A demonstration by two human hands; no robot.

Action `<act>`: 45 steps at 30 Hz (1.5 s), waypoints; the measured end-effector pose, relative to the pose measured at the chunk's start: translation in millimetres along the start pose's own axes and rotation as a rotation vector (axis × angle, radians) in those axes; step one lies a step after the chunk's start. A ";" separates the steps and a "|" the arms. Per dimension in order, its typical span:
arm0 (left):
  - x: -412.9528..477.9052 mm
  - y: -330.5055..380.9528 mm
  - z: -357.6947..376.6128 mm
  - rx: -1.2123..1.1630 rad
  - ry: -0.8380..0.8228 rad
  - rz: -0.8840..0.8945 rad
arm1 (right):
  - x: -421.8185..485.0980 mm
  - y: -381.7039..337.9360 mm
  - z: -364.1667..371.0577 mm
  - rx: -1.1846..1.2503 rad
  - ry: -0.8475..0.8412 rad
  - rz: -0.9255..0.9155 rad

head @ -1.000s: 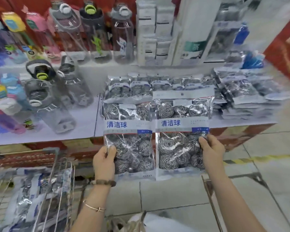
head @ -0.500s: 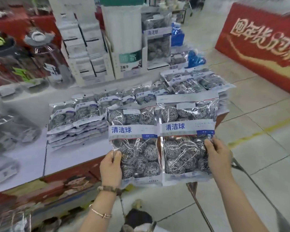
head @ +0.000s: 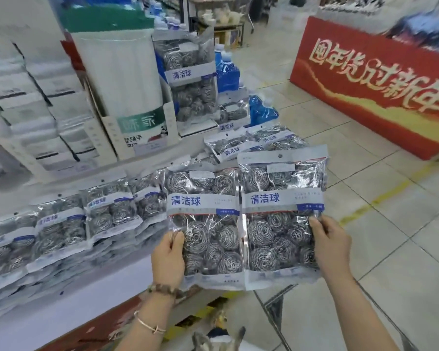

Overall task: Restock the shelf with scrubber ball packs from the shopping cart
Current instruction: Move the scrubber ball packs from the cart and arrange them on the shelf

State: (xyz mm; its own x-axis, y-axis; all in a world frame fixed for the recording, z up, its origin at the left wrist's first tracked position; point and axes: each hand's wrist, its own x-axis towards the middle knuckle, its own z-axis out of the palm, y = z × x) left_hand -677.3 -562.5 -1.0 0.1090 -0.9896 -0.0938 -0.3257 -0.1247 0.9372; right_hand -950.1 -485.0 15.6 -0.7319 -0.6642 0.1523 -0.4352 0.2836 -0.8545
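Note:
I hold two scrubber ball packs upright and side by side over the shelf's right end. My left hand (head: 169, 257) grips the lower left edge of the left pack (head: 205, 224). My right hand (head: 331, 245) grips the lower right edge of the right pack (head: 281, 214). Both are clear bags of steel wool balls with a white and blue label band. On the white shelf (head: 107, 295) lie stacks of the same packs (head: 61, 231), and more packs (head: 241, 145) lie behind the held ones. The shopping cart shows only as a metal bar (head: 276, 307) at the bottom.
An upright display pack (head: 188, 79) and a tall white and green product box (head: 127, 92) stand at the back of the shelf. White boxes (head: 36, 110) are stacked at the left. A red promotional stand (head: 375, 84) sits across the tiled aisle on the right.
My view has swung right along the shelf, away from the water bottles. Both hands carried the two packs rightward toward the shelf's end. My grip on each pack is the same.

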 end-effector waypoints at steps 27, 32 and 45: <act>142.1 86.1 208.7 -0.013 0.225 -0.073 | 330.4 37.7 29.8 -0.018 -0.194 0.017; 150.0 100.5 246.8 0.042 0.305 -0.157 | 403.6 45.5 49.8 -0.050 -0.349 0.012; 168.3 123.0 274.7 -0.001 0.386 -0.269 | 461.7 62.1 108.4 -0.195 -0.570 0.034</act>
State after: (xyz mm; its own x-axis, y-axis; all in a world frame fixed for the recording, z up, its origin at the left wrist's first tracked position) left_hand -957.0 -764.1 6.2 0.5306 -0.8233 -0.2016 -0.2376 -0.3727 0.8970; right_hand -1258.2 -849.0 -21.0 -0.3740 -0.9033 -0.2103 -0.5438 0.3972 -0.7393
